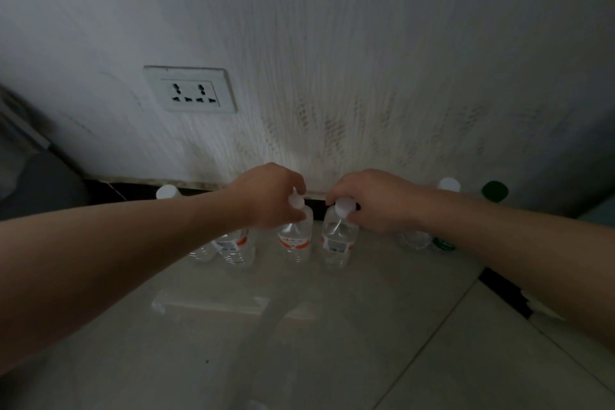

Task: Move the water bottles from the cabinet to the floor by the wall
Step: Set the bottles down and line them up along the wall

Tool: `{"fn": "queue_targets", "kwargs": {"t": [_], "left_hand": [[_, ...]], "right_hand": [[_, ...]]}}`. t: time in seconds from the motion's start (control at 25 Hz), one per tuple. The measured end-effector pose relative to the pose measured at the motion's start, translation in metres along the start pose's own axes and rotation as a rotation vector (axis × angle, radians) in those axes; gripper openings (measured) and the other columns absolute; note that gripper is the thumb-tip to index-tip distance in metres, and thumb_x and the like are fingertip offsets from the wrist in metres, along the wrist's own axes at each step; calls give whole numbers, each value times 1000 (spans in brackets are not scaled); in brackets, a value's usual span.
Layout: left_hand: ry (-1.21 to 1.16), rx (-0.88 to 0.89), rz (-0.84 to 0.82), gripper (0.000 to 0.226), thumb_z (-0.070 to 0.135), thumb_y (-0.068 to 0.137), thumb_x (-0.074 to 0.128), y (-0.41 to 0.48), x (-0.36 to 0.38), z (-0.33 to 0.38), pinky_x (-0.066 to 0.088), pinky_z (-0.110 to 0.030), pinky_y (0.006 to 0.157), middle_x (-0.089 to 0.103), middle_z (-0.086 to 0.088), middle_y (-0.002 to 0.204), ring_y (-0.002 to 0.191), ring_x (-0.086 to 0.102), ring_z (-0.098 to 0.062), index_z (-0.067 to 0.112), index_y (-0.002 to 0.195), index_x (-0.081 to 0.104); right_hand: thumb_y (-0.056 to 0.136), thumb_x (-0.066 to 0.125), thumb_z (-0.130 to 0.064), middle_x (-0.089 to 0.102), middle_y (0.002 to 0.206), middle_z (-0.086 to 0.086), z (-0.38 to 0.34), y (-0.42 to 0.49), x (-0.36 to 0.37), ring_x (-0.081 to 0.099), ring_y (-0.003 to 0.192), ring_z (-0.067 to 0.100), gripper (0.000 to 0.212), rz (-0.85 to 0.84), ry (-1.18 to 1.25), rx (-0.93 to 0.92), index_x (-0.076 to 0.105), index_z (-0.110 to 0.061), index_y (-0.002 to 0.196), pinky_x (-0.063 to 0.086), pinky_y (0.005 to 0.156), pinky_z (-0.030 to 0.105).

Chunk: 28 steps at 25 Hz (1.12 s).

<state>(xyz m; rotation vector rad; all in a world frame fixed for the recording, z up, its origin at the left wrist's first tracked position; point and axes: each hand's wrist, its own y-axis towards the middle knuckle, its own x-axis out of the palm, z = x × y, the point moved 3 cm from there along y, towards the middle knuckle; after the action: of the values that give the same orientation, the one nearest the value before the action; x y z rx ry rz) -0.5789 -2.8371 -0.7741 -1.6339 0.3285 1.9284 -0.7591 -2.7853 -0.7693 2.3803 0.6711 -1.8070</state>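
Two clear water bottles with white caps and red-and-white labels stand side by side on the tiled floor against the wall. My left hand [269,195] grips the neck of the left bottle [296,240]. My right hand [372,200] grips the neck of the right bottle [337,243]. Both bottles look upright with their bases on the floor. Further left, another labelled bottle [234,245] shows below my forearm, and a white cap [167,192] shows above it. To the right stand a white-capped bottle [447,185] and a green-capped bottle [495,190], both partly hidden by my right arm.
The white wall [332,60] rises straight ahead with a double power socket [191,90] at the left. A dark skirting strip [133,190] runs along its foot. A dark grey object [40,183] sits at far left. Glossy pale floor tiles [299,343] spread toward me.
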Motion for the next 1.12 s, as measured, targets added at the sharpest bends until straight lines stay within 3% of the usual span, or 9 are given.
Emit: {"fn": "queue_targets", "kwargs": {"t": [0.2, 0.36, 0.56, 0.88, 1.12], "left_hand": [[-6, 61, -14, 36, 37, 75, 77, 3, 7, 1, 48, -32, 77, 65, 3, 99, 90, 58, -16, 27, 108, 67], [-42, 75, -1, 30, 33, 75, 78, 4, 6, 5, 48, -30, 74, 61, 8, 88, 86, 58, -14, 25, 102, 69], [-76, 77, 31, 32, 31, 76, 78, 11, 0, 17, 49, -30, 78, 67, 4, 98, 92, 60, -14, 22, 106, 70], [-85, 132, 26, 31, 32, 77, 78, 28, 0, 47, 46, -28, 76, 65, 4, 93, 90, 59, -15, 20, 105, 69], [-72, 160, 22, 30, 33, 78, 77, 41, 5, 65, 43, -27, 74, 60, 6, 89, 90, 58, -15, 20, 104, 69]], "right_hand": [[91, 53, -17, 61, 124, 0, 2, 2, 5, 55, 113, 20, 33, -25, 8, 23, 64, -23, 121, 39, 89, 26], [91, 55, -16, 61, 125, 0, 1, -2, 3, 55, 115, 20, 33, -16, 28, 51, 63, -21, 123, 43, 95, 32], [87, 59, -22, 64, 120, 0, 11, -9, -1, 57, 111, 19, 34, 6, 19, 83, 64, -22, 121, 43, 91, 31], [83, 67, -29, 67, 114, 1, 33, -26, -14, 60, 102, 19, 34, 108, 50, 221, 66, -20, 116, 50, 88, 36], [80, 70, -34, 68, 104, -1, 48, -32, -13, 61, 92, 17, 34, 138, 58, 293, 68, -21, 111, 50, 79, 31]]}}
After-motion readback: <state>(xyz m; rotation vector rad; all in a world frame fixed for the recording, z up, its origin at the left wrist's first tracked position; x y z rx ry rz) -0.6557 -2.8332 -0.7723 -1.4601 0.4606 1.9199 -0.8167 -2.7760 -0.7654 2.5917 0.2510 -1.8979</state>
